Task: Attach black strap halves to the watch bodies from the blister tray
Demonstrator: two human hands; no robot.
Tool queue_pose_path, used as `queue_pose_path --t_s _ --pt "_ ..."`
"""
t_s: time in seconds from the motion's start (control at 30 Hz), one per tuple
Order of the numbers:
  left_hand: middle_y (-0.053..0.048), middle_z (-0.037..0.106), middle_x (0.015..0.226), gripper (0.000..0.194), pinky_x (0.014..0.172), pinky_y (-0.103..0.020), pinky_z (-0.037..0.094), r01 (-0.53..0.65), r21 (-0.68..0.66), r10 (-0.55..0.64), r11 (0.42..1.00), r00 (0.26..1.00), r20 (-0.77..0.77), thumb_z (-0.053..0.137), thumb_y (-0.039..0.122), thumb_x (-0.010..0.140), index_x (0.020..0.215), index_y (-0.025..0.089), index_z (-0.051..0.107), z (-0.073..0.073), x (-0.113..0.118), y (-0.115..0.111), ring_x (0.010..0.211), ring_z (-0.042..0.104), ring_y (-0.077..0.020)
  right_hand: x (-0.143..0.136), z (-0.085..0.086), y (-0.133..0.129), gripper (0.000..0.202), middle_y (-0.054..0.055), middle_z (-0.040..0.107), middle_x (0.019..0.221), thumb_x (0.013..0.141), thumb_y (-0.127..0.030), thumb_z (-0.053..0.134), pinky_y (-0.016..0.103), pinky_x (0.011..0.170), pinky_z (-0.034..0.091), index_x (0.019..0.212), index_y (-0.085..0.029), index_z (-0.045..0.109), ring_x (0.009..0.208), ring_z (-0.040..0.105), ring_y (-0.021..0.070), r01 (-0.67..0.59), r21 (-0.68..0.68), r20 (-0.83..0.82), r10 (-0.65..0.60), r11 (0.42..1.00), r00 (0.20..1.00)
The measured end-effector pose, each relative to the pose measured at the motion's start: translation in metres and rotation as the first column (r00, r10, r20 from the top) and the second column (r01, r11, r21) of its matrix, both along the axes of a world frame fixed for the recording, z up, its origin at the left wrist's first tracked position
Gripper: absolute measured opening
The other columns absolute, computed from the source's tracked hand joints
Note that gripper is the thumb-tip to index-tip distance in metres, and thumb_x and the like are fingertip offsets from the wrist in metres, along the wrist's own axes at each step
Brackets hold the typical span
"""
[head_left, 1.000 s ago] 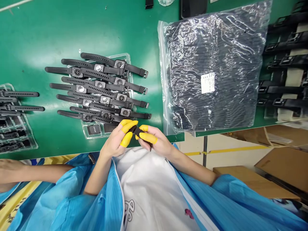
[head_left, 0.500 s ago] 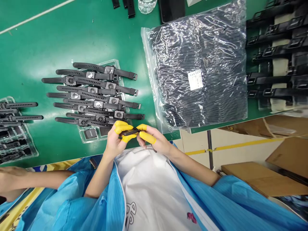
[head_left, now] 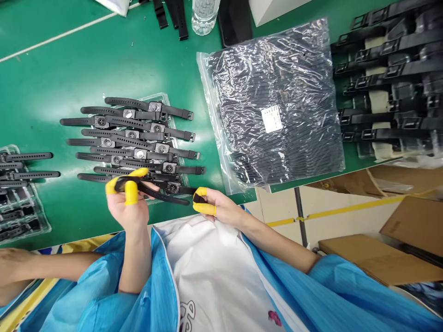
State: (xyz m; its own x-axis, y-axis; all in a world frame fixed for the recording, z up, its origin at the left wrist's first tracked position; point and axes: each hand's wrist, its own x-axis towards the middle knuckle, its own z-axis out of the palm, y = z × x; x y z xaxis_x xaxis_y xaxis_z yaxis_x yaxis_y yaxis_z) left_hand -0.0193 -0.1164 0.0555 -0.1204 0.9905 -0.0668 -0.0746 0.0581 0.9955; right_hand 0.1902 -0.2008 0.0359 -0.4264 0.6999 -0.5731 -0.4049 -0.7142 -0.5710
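Note:
My left hand [head_left: 129,205], in yellow finger cots, is closed around a black smartwatch [head_left: 122,184] over the near left part of the clear tray. A black strap [head_left: 166,197] runs from it toward my right hand, its rounded tip free. My right hand [head_left: 221,206], also in yellow cots, pinches a short black strap end [head_left: 199,198] at the table's front edge. Whether this piece joins a watch is hidden by the fingers. Beyond my left hand, rows of smartwatches [head_left: 140,154] lie back-up in the clear plastic tray [head_left: 162,97].
A clear bag of black straps [head_left: 221,138] lies to the right. Farther right are more black straps [head_left: 384,120]; another watch tray [head_left: 44,216] sits at left. A bottle [head_left: 205,18] and a dark flat object [head_left: 235,23] stand behind. A co-worker's arm [head_left: 44,267] is at lower left.
My hands have moved apart: the left went left with the smartwatch, now showing its strap, while the right stays near the edge with a strap end. The view has shifted slightly.

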Motion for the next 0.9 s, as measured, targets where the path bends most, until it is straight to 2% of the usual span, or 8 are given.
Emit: queue_pose_path --t_s 0.07,0.13,0.17,0.23,0.4,0.67,0.83,0.9 --pt "-0.008 0.079 0.118 0.026 0.051 -0.023 0.059 0.221 -0.070 -0.229 0.973 0.962 -0.147 0.067 0.034 0.102 0.125 0.023 0.063 -0.004 -0.002 -0.012 0.065 0.075 -0.0145 -0.004 0.006 0.000 0.040 -0.008 0.052 0.069 0.088 -0.051 0.078 0.023 0.048 0.031 0.100 -0.020 0.055 0.048 0.042 0.0069 0.050 0.023 0.011 -0.050 0.998 0.999" --pt "-0.011 0.076 0.128 0.034 0.064 -0.026 0.065 0.468 -0.068 -0.464 0.881 0.827 -0.318 0.062 0.025 0.102 0.136 0.023 0.063 -0.010 -0.002 -0.025 0.085 0.079 -0.0183 -0.009 0.013 0.001 0.038 -0.008 0.051 0.066 0.093 -0.054 0.071 0.024 0.049 0.031 0.101 -0.021 0.054 0.049 0.040 0.0077 0.049 0.058 -0.008 -0.049 0.997 0.999" --pt "-0.012 0.075 0.131 0.038 0.075 -0.029 0.067 0.563 -0.032 -0.526 0.826 0.748 -0.405 0.059 0.021 0.102 0.140 0.023 0.063 -0.013 -0.002 -0.030 0.098 0.079 -0.0206 -0.012 0.016 0.002 0.038 -0.008 0.050 0.063 0.096 -0.056 0.068 0.024 0.048 0.030 0.099 -0.021 0.053 0.049 0.038 0.0081 0.037 0.072 -0.024 -0.035 0.997 0.999" --pt "-0.012 0.072 0.135 0.048 0.094 -0.036 0.066 0.679 0.063 -0.547 0.732 0.640 -0.540 0.053 0.013 0.099 0.145 0.023 0.061 -0.016 -0.002 -0.036 0.118 0.074 -0.0238 -0.016 0.019 0.003 0.038 -0.008 0.049 0.060 0.097 -0.057 0.064 0.024 0.048 0.030 0.094 -0.021 0.052 0.049 0.038 0.0085 -0.005 0.088 -0.057 0.010 0.996 0.998" --pt "-0.013 0.067 0.138 0.064 0.105 -0.038 0.060 0.778 0.098 -0.581 0.621 0.541 -0.608 0.044 0.004 0.093 0.153 0.023 0.052 -0.017 -0.005 -0.033 0.127 0.067 -0.0237 -0.019 0.016 0.004 0.033 -0.009 0.050 0.051 0.097 -0.049 0.065 0.025 0.047 0.028 0.086 -0.021 0.051 0.042 0.035 0.0085 -0.046 0.053 -0.127 0.052 0.998 0.991" --pt "-0.015 0.062 0.134 0.060 0.105 -0.041 0.057 0.758 0.073 -0.596 0.649 0.565 -0.571 0.041 0.010 0.101 0.159 0.025 0.044 -0.014 -0.005 -0.036 0.125 0.062 -0.0251 -0.027 0.012 0.003 0.029 -0.010 0.046 0.047 0.092 -0.043 0.069 0.025 0.045 0.025 0.086 -0.020 0.053 0.038 0.030 0.0078 0.081 -0.082 -0.237 -0.098 0.993 0.966" --pt "-0.018 0.055 0.141 0.059 0.110 -0.046 0.054 0.849 0.038 -0.738 0.527 0.480 -0.474 0.041 0.023 0.107 0.166 0.024 0.033 -0.004 -0.009 -0.028 0.133 0.055 -0.0290 -0.025 0.013 0.003 0.029 -0.010 0.045 0.046 0.090 -0.044 0.071 0.024 0.043 0.023 0.089 -0.019 0.056 0.038 0.028 0.0073 0.095 -0.119 -0.232 -0.121 0.988 0.965" --pt "-0.018 0.054 0.141 0.058 0.110 -0.047 0.054 0.857 0.043 -0.740 0.513 0.467 -0.484 0.038 0.025 0.108 0.166 0.022 0.031 -0.002 -0.011 -0.026 0.133 0.054 -0.0294 -0.024 0.013 0.003 0.029 -0.011 0.044 0.046 0.089 -0.043 0.072 0.024 0.042 0.022 0.089 -0.019 0.057 0.037 0.027 0.0069 0.083 -0.127 -0.235 -0.111 0.988 0.966"
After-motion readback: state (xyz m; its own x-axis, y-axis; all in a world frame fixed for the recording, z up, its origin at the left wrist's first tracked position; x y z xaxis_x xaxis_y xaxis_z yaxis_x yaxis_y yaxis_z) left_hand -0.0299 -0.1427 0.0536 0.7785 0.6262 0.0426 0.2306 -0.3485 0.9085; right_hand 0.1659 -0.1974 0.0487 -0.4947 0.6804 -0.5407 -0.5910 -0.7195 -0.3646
